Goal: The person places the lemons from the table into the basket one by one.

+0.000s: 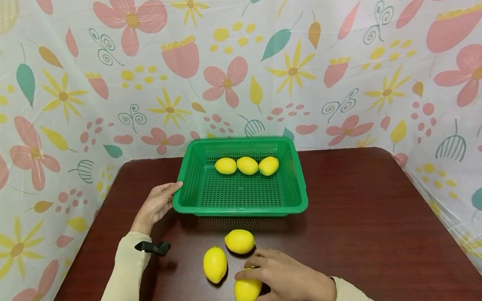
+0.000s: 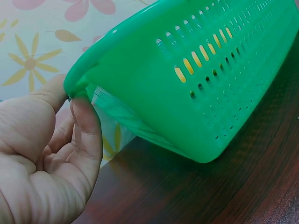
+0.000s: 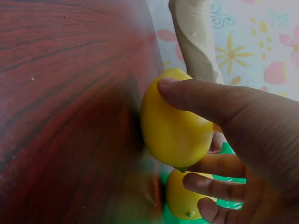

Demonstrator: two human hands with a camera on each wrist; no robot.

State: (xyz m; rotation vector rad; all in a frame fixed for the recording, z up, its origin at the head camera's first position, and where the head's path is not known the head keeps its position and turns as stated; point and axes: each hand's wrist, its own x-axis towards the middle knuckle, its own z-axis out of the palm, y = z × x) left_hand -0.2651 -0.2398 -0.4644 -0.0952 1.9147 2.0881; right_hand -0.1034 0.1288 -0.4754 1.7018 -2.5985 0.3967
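My left hand (image 1: 158, 205) pinches the left rim of a green plastic basket (image 1: 244, 209) between thumb and fingers, which the left wrist view shows close up. Inside, three yellow lemons lie in a row along the far side, the middle one (image 1: 247, 165) between two others. At the front of the table, my right hand (image 1: 288, 276) grips a lemon (image 1: 248, 292), with the thumb on one side and fingers on the other. In the right wrist view this lemon (image 3: 175, 126) is right at the tabletop. Two loose lemons, one upper (image 1: 240, 241) and one left (image 1: 215, 265), lie beside it.
The dark reddish-brown wooden table (image 1: 361, 217) carries everything. Behind it and along both sides hangs a white curtain (image 1: 236, 77) with a floral print. A black strap (image 1: 152, 248) is around the left wrist, over a cream sleeve.
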